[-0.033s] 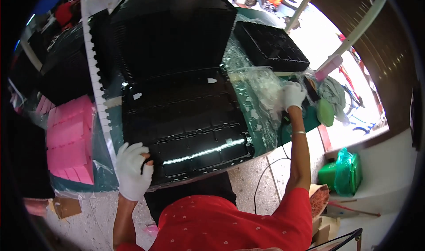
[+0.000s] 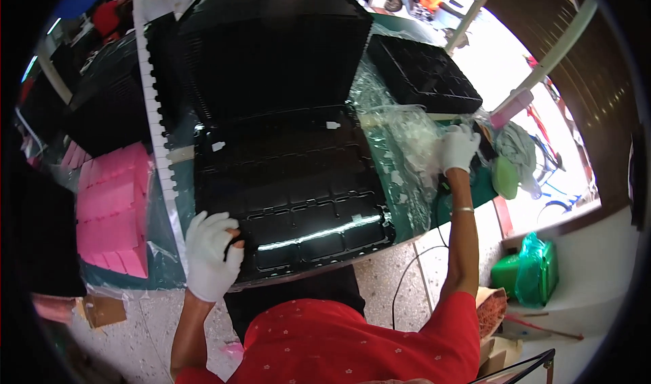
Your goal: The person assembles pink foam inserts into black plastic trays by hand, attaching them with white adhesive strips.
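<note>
Black glossy moulded panel [image 2: 291, 174] lies at the counter [image 2: 183, 184]'s near edge; half-curled left hand [image 2: 213, 255] and right hand [image 2: 460, 148], beside crumpled film [image 2: 412, 136]: whether gripping, I cannot tell.

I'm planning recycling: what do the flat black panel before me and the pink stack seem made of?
Flat black panel: probably moulded plastic, glossy, judging by the bright reflected streak and ridged outlines. Pink stack: possibly foam, matt, since its faces show no sharp reflections; paper remains possible.

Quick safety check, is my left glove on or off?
On: the white glove covers most of your left hand, though bare skin shows at two fingertips beside the black tray.
</note>
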A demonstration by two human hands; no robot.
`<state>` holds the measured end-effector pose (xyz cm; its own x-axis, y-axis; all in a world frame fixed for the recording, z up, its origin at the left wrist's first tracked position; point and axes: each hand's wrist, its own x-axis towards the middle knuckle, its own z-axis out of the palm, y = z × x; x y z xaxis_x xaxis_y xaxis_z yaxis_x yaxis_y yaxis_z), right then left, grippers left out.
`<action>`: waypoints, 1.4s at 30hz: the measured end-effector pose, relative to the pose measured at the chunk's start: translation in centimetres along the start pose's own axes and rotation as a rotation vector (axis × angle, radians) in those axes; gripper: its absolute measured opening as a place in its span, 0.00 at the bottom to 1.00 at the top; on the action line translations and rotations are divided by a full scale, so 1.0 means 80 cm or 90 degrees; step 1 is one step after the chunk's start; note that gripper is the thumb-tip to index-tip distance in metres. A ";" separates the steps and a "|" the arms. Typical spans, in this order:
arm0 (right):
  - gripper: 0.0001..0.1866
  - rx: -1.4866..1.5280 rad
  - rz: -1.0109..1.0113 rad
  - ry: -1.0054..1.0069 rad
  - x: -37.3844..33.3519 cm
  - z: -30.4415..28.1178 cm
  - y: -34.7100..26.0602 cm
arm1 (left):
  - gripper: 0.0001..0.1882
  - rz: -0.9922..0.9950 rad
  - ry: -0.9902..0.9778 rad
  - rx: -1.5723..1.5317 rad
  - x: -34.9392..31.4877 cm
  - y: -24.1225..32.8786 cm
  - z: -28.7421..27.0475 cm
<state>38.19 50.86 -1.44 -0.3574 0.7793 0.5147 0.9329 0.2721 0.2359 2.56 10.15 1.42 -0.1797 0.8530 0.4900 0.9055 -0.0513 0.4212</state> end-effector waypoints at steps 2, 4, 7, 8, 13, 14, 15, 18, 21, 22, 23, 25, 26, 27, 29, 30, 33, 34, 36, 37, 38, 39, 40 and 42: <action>0.08 0.002 -0.045 0.094 0.002 -0.039 -0.031 | 0.09 0.022 -0.036 -0.002 0.031 0.009 0.005; 0.08 0.028 -0.065 0.144 0.004 -0.063 -0.063 | 0.11 0.063 -0.084 -0.006 0.066 0.014 0.017; 0.10 0.410 -0.225 0.040 0.004 -0.090 -0.144 | 0.12 0.124 -0.133 -0.018 0.124 0.012 0.057; 0.10 0.453 -0.280 0.016 0.008 -0.077 -0.165 | 0.13 0.134 -0.136 -0.010 0.144 0.013 0.072; 0.11 0.446 -0.263 -0.059 0.025 -0.033 -0.233 | 0.17 0.141 -0.210 0.019 0.224 -0.012 0.160; 0.11 0.444 -0.262 -0.059 0.028 -0.026 -0.238 | 0.18 0.179 -0.195 0.033 0.230 -0.023 0.180; 0.11 0.419 -0.261 -0.056 0.030 -0.021 -0.241 | 0.18 0.214 -0.180 0.046 0.238 -0.023 0.186; 0.10 0.380 -0.260 -0.077 0.039 -0.020 -0.244 | 0.18 0.184 -0.222 0.046 0.250 -0.026 0.200; 0.09 0.366 -0.255 -0.124 0.044 -0.025 -0.245 | 0.17 0.205 -0.223 0.062 0.256 -0.028 0.203; 0.09 0.365 -0.252 -0.143 0.045 -0.024 -0.244 | 0.17 0.220 -0.232 0.070 0.258 -0.028 0.202; 0.09 0.366 -0.248 -0.144 0.045 -0.022 -0.244 | 0.17 0.222 -0.235 0.070 0.259 -0.027 0.200; 0.09 0.373 -0.241 -0.142 0.044 -0.019 -0.244 | 0.16 0.213 -0.280 0.055 0.259 -0.024 0.194; 0.09 0.374 -0.237 -0.142 0.044 -0.019 -0.243 | 0.16 0.216 -0.282 0.056 0.256 -0.026 0.196; 0.09 0.374 -0.235 -0.133 0.043 -0.019 -0.243 | 0.16 0.209 -0.263 0.018 0.253 -0.029 0.197; 0.09 0.374 -0.231 -0.123 0.040 -0.024 -0.243 | 0.16 0.203 -0.244 -0.020 0.246 -0.032 0.200; 0.10 0.330 -0.241 -0.092 0.034 -0.033 -0.246 | 0.17 0.149 -0.222 -0.065 0.242 -0.032 0.200; 0.11 0.243 -0.266 -0.055 0.024 -0.057 -0.254 | 0.18 0.095 -0.182 -0.095 0.237 -0.034 0.201; 0.12 0.199 -0.279 -0.048 0.022 -0.062 -0.257 | 0.19 0.099 -0.166 -0.081 0.237 -0.033 0.202; 0.11 0.204 -0.283 -0.047 0.020 -0.058 -0.260 | 0.18 0.118 -0.170 -0.034 0.236 -0.031 0.202; 0.11 0.208 -0.283 -0.045 0.018 -0.055 -0.262 | 0.18 0.141 -0.176 0.014 0.236 -0.030 0.201; 0.11 0.207 -0.286 -0.045 0.019 -0.054 -0.263 | 0.18 0.139 -0.174 0.013 0.236 -0.028 0.201; 0.11 0.252 -0.256 -0.094 0.022 -0.052 -0.263 | 0.18 0.165 -0.167 0.041 0.236 -0.027 0.202; 0.10 0.296 -0.225 -0.144 0.025 -0.049 -0.263 | 0.18 0.191 -0.159 0.069 0.235 -0.027 0.202; 0.10 0.357 -0.196 -0.180 0.030 -0.028 -0.265 | 0.18 0.194 -0.152 0.073 0.232 -0.032 0.204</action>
<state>17.48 45.71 -3.33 -0.6549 0.7164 0.2405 0.7003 0.6950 -0.1631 3.19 34.56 -3.00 0.1860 0.9053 0.3819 0.9431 -0.2735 0.1890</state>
